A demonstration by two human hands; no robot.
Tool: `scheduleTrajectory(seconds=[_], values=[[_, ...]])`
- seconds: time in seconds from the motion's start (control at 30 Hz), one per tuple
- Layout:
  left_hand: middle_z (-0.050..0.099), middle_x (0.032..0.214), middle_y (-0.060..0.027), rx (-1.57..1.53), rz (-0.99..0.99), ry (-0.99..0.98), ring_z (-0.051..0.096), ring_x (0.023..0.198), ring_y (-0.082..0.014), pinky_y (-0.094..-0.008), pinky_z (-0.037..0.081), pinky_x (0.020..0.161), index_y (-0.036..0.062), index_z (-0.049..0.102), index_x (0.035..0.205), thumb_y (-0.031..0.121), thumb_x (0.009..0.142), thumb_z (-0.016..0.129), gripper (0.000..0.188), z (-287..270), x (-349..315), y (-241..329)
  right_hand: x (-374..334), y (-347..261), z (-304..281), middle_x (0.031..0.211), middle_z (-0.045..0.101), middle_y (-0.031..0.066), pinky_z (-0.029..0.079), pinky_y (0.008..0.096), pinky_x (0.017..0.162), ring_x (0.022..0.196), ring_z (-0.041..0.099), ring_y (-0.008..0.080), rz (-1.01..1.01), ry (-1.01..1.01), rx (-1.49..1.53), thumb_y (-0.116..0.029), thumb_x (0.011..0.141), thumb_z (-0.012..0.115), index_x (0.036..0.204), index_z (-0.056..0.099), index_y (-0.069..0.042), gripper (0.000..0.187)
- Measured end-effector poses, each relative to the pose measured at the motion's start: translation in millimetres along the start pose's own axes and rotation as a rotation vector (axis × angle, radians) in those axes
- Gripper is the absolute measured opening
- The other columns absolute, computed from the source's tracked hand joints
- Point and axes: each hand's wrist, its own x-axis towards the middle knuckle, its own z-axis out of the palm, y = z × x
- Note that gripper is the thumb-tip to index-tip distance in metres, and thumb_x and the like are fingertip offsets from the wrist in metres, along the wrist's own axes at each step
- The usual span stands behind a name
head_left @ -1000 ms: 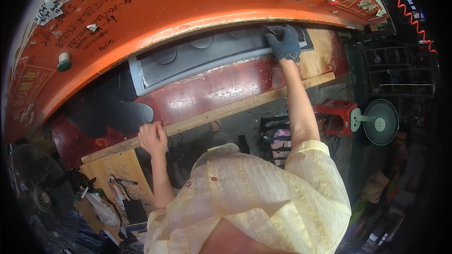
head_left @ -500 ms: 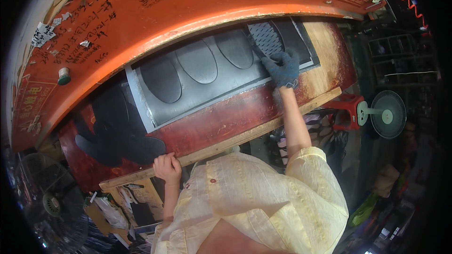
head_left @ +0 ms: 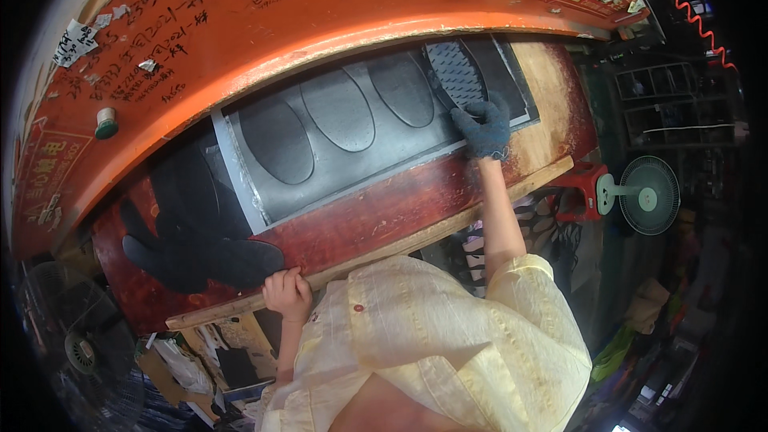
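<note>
My right hand [head_left: 485, 132], in a grey-blue knit glove, is closed on the near end of a sole-shaped cutting die [head_left: 454, 72] with a patterned grey top. The die lies on the right part of a dark grey sheet [head_left: 342, 162], which bears several sole-shaped outlines to its left. Its near tip is hidden by my glove. Bare and loosely curled, my left hand [head_left: 287, 294] rests at the wooden front edge [head_left: 376, 254] of the red table, holding nothing that shows. Just beyond it lie several dark sole-shaped pieces [head_left: 200, 260], overlapping each other.
An orange machine beam [head_left: 320, 20] with green-rimmed buttons spans the far side, close above the sheet. A small fan [head_left: 650, 195] stands on a red stool [head_left: 580, 192] at the right. Another fan [head_left: 80, 352] is at the lower left, near a shelf with papers.
The view has shifted slightly. My right hand stays at the die's near end, with its fingers covering a little less of the die. My left hand remains at the table edge.
</note>
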Motion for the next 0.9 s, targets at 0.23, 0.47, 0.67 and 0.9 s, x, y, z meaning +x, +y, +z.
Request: scheduleTrajectory(seconds=[0.23, 0.47, 0.67, 0.9], values=[[0.06, 0.08, -0.0021, 0.027, 0.015, 0.085, 0.057, 0.074, -0.0244, -0.0373, 0.042, 0.063, 0.0154, 0.067, 0.084, 0.015, 0.078, 0.059, 0.01, 5, 0, 0, 1, -4, -9, 0.119, 0.057, 0.024, 0.049, 0.0383, 0.09, 0.11, 0.058, 0.0348, -0.087, -0.001, -0.047, -0.024, 0.063, 0.087, 0.082, 0.07, -0.004, 0.033], [0.061, 0.078, -0.0019, 0.021, 0.024, 0.157, 0.057, 0.072, -0.0242, -0.0371, 0.041, 0.061, 0.015, 0.067, 0.084, 0.012, 0.078, 0.06, 0.01, 9, -1, -4, 12, -22, -30, 0.1, 0.066, 0.0166, 0.049, 0.0372, 0.085, 0.097, 0.063, 0.0303, -0.038, -0.183, -0.027, -0.027, 0.069, 0.083, 0.083, 0.069, -0.004, 0.03], [0.062, 0.077, -0.0009, 0.009, 0.059, 0.275, 0.058, 0.072, -0.0237, -0.0372, 0.042, 0.061, 0.0151, 0.066, 0.082, 0.013, 0.079, 0.06, 0.007, 12, -2, -9, 18, -65, -92, 0.078, 0.065, 0.0127, 0.049, 0.0353, 0.064, 0.074, 0.065, 0.0219, 0.045, 0.061, 0.4, -0.023, 0.084, 0.064, 0.086, 0.066, -0.005, 0.018], [0.061, 0.076, -0.0011, 0.063, 0.089, 0.382, 0.058, 0.072, -0.0224, -0.0359, 0.041, 0.06, 0.0157, 0.066, 0.08, 0.014, 0.081, 0.059, 0.007, 12, 28, -15, 21, -70, -112, 0.077, 0.057, 0.0122, 0.046, 0.0431, 0.057, 0.07, 0.059, 0.0335, -0.702, 0.45, -0.196, -0.009, 0.084, 0.056, 0.085, 0.058, -0.01, 0.002]])
